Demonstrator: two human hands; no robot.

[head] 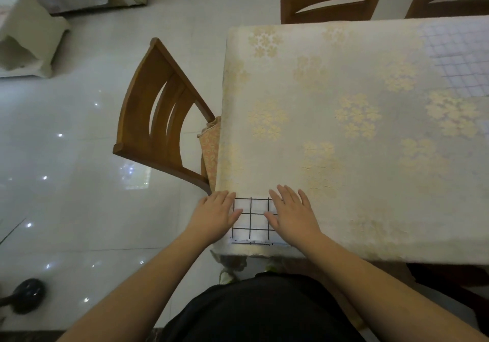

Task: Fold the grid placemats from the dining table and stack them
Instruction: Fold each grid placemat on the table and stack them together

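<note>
From the head camera, looking down past my dark shirt, both my bare forearms reach forward to the near left corner of the tabletop (344, 119). My left hand (215, 216) lies palm down on the left side of the folded placemat (251, 218), its fingers (227, 198) straight and close together, the outer ones reaching the tabletop's left edge. My right hand (292, 213) lies palm down on the placemat's right side, fingers spread and flat, the tips resting past the mat's far edge on the tablecloth (317, 90). Neither hand curls round anything; both simply press flat.

The folded placemat is white with black grid lines, a small square packet lying just inside the near edge of the tabletop at that left corner, with layered edges showing along its near side. A second grid placemat (457, 58) lies flat at the far right of the tabletop, well apart from the folded one, running off the right side of the view; it looks pale and faint under glare.

The tablecloth is cream with gold flower clusters. I can read no writing or label anywhere.

A wooden chair (158, 122) stands at the tabletop's left edge, a patterned cushion on its seat, and two more chair backs show beyond the far edge. The floor (66, 169) is glossy pale tile.
</note>
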